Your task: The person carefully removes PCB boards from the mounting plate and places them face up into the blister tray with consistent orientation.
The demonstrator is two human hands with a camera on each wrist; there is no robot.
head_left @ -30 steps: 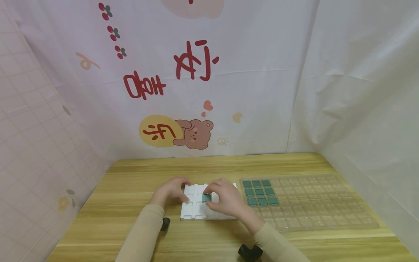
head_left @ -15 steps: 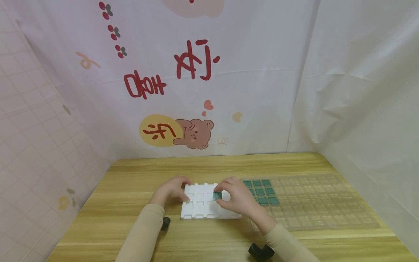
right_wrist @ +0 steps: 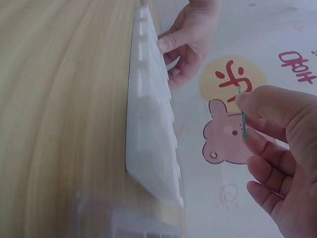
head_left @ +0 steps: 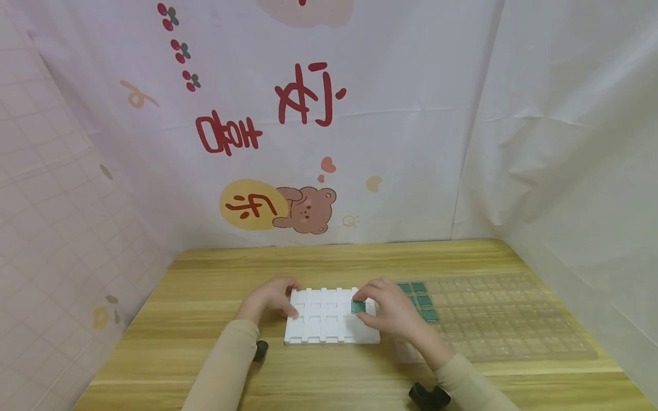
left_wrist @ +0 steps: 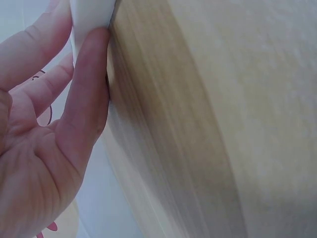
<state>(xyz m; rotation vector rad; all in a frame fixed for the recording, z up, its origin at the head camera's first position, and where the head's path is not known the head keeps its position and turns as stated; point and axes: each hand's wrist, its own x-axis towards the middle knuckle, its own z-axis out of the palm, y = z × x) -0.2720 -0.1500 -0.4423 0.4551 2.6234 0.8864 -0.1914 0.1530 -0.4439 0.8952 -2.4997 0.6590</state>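
Observation:
A white tray [head_left: 329,328] with rows of shallow pockets lies on the table. My left hand [head_left: 269,297] grips its left end, and in the left wrist view the fingers [left_wrist: 86,84] press against its white edge. Over the tray's right part, my right hand [head_left: 392,308] pinches a small green square circuit board [head_left: 358,307] between thumb and fingers. The right wrist view shows the board [right_wrist: 243,119] edge-on as a thin green line, held apart from the tray [right_wrist: 148,139].
Right of the white tray lies a clear plastic tray [head_left: 504,317] with many compartments. Several green boards [head_left: 424,300] sit in its left columns, partly hidden by my right hand. A white printed curtain [head_left: 406,142] hangs behind the wooden table [head_left: 216,268].
My right hand has moved rightward across the white tray with the green circuit board, now covering part of the clear tray's left side. My left hand has stayed on the tray's left end.

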